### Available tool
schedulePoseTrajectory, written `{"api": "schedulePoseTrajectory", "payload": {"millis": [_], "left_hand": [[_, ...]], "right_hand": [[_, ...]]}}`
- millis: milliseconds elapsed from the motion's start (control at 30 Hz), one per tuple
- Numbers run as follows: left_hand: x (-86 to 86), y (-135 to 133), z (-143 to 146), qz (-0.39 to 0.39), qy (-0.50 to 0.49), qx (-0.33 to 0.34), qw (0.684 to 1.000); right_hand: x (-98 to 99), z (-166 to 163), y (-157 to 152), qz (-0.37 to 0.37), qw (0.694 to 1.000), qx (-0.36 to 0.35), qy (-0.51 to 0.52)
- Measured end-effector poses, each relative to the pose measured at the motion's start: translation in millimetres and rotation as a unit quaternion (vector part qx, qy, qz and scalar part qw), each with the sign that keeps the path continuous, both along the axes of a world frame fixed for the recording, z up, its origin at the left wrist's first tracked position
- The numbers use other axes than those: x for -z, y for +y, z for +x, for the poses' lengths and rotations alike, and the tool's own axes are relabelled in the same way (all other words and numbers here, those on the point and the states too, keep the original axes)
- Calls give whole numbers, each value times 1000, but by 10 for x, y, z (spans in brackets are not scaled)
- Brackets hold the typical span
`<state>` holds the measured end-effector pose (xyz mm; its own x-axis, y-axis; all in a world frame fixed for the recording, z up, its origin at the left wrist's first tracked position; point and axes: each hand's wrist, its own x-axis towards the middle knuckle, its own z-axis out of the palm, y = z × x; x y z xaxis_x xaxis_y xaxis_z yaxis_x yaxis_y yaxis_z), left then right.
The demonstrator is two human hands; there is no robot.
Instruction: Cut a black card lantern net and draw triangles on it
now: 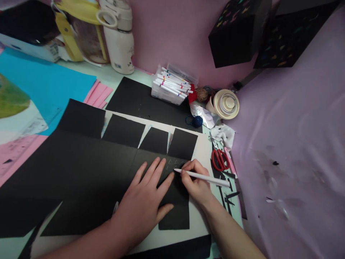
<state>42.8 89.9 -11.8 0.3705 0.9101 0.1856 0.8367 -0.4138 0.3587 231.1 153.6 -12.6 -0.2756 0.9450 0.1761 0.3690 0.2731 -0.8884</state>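
A large sheet of black paper with notched, tabbed edges lies across the table over a white sheet. My left hand rests flat on it with fingers spread. Between the fingers of my right hand is a white pen, its tip touching the black paper just beyond my left index fingertip. Small light marks show on the paper around the tip. Part of a light object sticks out beside my left wrist; I cannot tell what it is.
Red-handled scissors, a pink pen and black paper scraps lie on the right. Behind are a box of white markers, tape rolls and a white bottle. Blue paper and a ruler lie left.
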Motion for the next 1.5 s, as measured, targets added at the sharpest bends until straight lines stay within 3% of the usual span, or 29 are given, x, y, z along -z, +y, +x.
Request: {"api": "schedulePoseTrajectory", "payload": {"millis": [1100,1267,1500], "left_hand": [[-3,-18,-2,-35,-5,4,999],[-8,-15,-2,-36,-10,1,999],[-18,-2,-8,-31,-9,3,999]], "right_hand": [[29,18,-1,-13,999,22,29],[15,19,-3,-6,997,53,60],[13,13,8,-13,998,48,33]]}}
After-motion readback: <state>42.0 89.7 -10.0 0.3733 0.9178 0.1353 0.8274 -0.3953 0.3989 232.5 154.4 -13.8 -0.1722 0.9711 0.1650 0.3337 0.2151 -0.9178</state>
